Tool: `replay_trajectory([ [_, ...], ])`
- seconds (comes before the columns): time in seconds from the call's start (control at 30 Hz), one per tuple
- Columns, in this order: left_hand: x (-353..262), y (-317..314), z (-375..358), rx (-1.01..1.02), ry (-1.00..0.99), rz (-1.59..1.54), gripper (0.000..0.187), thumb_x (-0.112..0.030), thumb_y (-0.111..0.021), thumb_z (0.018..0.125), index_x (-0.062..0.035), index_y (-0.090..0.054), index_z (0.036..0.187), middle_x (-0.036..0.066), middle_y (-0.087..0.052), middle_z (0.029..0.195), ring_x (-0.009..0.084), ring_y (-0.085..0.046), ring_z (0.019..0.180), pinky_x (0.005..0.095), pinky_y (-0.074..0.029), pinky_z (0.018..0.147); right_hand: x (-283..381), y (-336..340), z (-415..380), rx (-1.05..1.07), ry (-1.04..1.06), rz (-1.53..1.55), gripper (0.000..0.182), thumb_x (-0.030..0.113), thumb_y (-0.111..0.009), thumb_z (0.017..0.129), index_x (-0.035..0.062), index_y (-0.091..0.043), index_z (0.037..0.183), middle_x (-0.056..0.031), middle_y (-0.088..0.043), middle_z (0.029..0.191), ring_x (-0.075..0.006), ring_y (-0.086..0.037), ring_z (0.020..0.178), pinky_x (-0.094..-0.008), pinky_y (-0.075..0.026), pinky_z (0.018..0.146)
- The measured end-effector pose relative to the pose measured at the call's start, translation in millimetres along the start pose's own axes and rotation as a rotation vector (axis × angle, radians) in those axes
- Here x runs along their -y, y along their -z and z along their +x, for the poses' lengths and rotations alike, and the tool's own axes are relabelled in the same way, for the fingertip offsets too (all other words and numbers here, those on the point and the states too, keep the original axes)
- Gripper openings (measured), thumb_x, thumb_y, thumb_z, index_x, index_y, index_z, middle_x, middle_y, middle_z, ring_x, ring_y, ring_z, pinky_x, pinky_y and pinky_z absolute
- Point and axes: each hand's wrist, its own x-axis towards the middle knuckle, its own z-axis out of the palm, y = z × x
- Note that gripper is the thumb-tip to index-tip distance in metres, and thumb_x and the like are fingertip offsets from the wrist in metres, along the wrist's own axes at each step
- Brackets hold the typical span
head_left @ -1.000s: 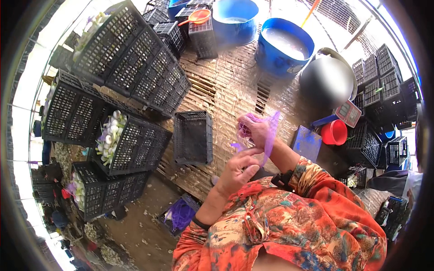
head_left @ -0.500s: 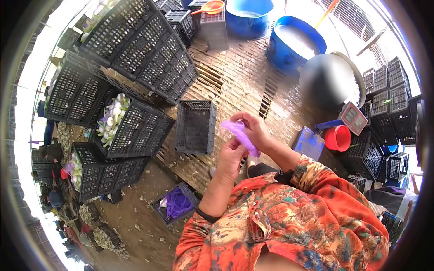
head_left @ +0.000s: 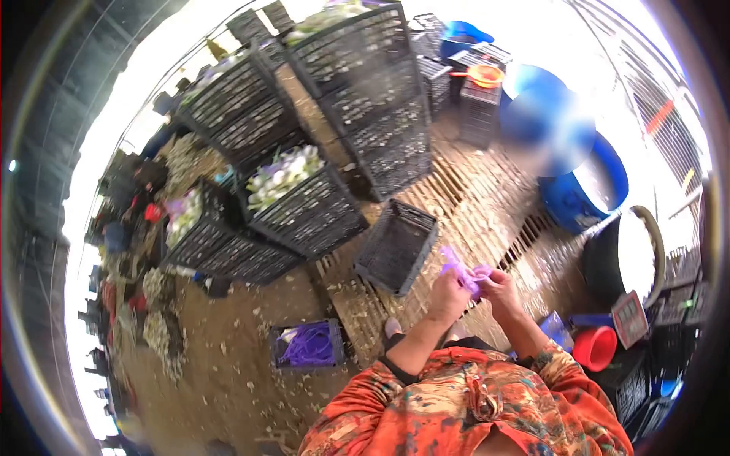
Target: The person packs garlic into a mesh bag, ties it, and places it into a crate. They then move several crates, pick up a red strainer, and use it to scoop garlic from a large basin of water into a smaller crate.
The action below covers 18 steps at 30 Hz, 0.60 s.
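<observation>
A thin purple net bag point(head_left: 465, 278) is bunched up between my two hands in front of my body. My left hand point(head_left: 450, 298) has its fingers closed on one side of it, and a loose end sticks up above that hand. My right hand point(head_left: 499, 293) pinches the other side, close by. Just beyond my hands on the slatted floor stands a black plastic crate point(head_left: 395, 247). To the lower left, a small crate point(head_left: 308, 368) holds a tangle of purple netting point(head_left: 310, 344) and something white.
Stacked black crates point(head_left: 380, 99) stand ahead and left, several filled with white-and-green vegetables point(head_left: 285, 178). At right are blue tubs point(head_left: 574, 199), a black tub point(head_left: 604, 254), a red bucket point(head_left: 594, 348) and a digital scale point(head_left: 630, 319). An orange strainer point(head_left: 484, 74) lies on a crate.
The view has swung, so the surroundings sit further right. The purple bag was stretched out between my hands and is now gathered into a bunch. Both hands keep hold.
</observation>
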Motion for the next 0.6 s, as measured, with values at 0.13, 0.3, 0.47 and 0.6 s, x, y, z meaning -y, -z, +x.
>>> replay_trajectory([
  [0.13,-9,14,-6,-0.029,0.108,-0.187,0.009,-0.009,-0.061,0.072,-0.003,-0.059,0.078,0.014,-0.06,0.067,0.0253,-0.061,0.063,0.0343,-0.046,0.057,-6,-4,10,0.062,0.027,-0.004,0.018,0.011,-0.055,0.081,-0.0035,-0.061,0.091,-0.0049,-0.06,0.074,-0.0113,-0.054,0.057,-0.0242,-0.043,0.051],
  [0.3,14,22,-20,-0.1,0.259,-0.398,0.009,-0.004,-0.061,0.074,-0.0014,-0.056,0.081,0.005,-0.058,0.068,0.0119,-0.052,0.059,0.0275,-0.044,0.056,-7,-13,17,0.334,-0.089,0.048,0.011,0.008,-0.054,0.084,0.0006,-0.058,0.092,-0.0043,-0.061,0.082,-0.0113,-0.058,0.071,-0.0261,-0.049,0.066],
  [0.47,19,36,-31,-0.094,0.325,-0.862,0.013,-0.001,-0.057,0.078,-0.0024,-0.058,0.09,0.002,-0.06,0.079,0.0078,-0.054,0.067,0.0236,-0.046,0.061,13,-42,9,0.494,-0.218,-0.065,0.023,0.017,-0.043,0.09,-0.0015,-0.054,0.1,-0.0082,-0.06,0.09,-0.0158,-0.059,0.08,-0.0349,-0.052,0.072],
  [0.6,5,38,-32,-0.184,0.236,0.037,0.025,-0.015,-0.058,0.072,-0.0029,-0.058,0.093,0.013,-0.062,0.072,0.0227,-0.062,0.066,0.0333,-0.049,0.061,9,-51,17,0.434,-0.31,-0.248,0.025,0.023,-0.048,0.088,0.0,-0.057,0.094,-0.0075,-0.061,0.081,-0.0159,-0.06,0.066,-0.0283,-0.052,0.056],
])
